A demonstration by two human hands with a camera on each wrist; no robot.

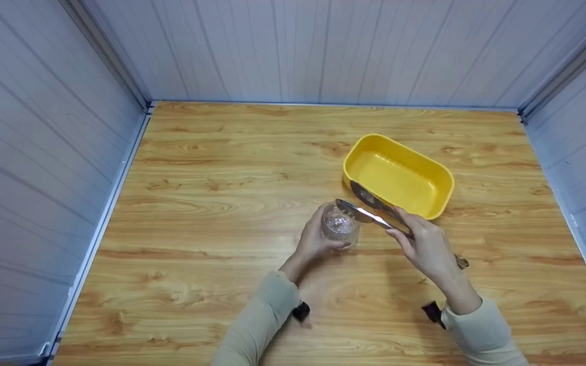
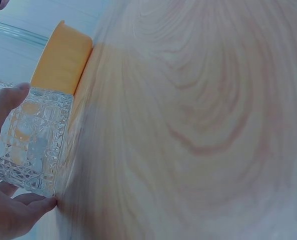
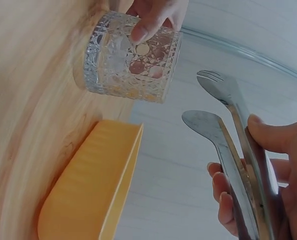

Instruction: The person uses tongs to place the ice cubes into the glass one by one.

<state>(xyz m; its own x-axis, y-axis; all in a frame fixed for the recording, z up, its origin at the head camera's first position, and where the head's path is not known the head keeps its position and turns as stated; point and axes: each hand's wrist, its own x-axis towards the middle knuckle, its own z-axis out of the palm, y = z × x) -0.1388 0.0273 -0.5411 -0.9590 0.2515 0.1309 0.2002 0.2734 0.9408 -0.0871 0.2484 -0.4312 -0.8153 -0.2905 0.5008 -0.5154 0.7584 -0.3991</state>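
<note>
My left hand [image 1: 314, 238] holds a clear, patterned glass [image 1: 341, 233] around its side, thumb and fingers spread about the wall. In the right wrist view the glass [image 3: 131, 57] stands upright on the wooden table, its cut pattern plain. Whether anything lies inside it I cannot tell. Metal serving tongs [image 3: 233, 145] are held in my right hand [image 1: 431, 250], their two ends apart, one slotted and one spoon-shaped. In the head view, one tong end lies over the glass rim and the other over the near edge of the yellow tub [image 1: 400, 178].
The yellow tub stands behind and to the right of the glass, close to both hands. Pale panel walls [image 1: 283, 51] close off the wooden table [image 1: 211, 178] at the back and on both sides.
</note>
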